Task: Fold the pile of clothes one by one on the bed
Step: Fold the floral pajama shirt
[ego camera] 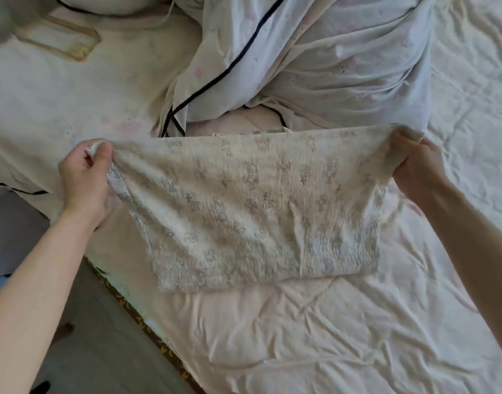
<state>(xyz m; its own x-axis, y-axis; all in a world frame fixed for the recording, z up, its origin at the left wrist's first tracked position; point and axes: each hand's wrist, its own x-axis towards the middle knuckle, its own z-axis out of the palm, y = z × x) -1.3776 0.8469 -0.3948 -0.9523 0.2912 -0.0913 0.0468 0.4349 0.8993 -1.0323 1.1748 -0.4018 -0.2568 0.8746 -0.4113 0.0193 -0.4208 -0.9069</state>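
Bedroom in a home, w/ a bed [315, 336] filling most of the view: rumpled pale sheet over the mattress, patterned mattress edge [147, 322] showing at the left side. Cream pillow [59, 89] w/ dark piping near the top left, crumpled white bedding w/ black trim [315, 61] heaped further back. Grey floor [107, 351] beside the bed. Soft household linen throughout, nothing industrial or office-like

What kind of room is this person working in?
Most likely a bedroom at home. A bed with a wrinkled sheet fills the view, a heap of clothes lies on it, and both hands hold up a small printed garment.
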